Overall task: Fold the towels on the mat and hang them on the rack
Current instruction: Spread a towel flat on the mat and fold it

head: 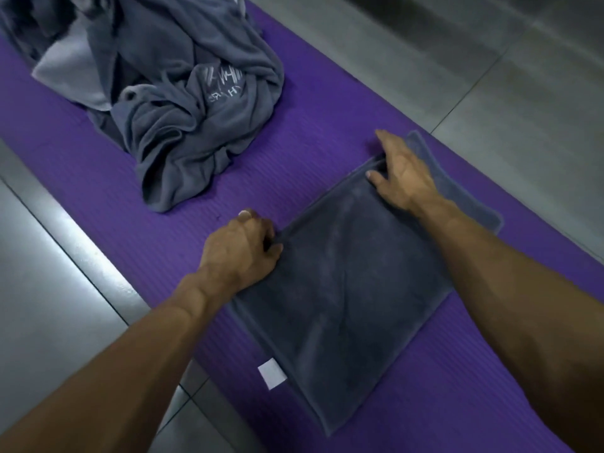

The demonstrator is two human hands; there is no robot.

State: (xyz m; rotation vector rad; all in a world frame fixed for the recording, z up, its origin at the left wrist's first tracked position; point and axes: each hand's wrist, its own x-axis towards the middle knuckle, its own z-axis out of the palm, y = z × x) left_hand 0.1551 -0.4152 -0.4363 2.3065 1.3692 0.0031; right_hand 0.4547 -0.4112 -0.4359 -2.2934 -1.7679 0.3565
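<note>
A dark grey towel (343, 295) lies folded flat on the purple mat (294, 158), with a white label (272, 372) sticking out at its near left edge. My left hand (243, 248) grips the towel's far left corner, fingers curled round the edge. At the far right corner my right hand (403, 173) pinches the folded edge between thumb and fingers. A lower layer of the towel shows beyond my right hand. The rack is out of view.
A crumpled heap of grey towels (183, 103), one with white lettering, lies on the mat at the far left. Grey floor tiles (490, 60) surround the mat on both sides.
</note>
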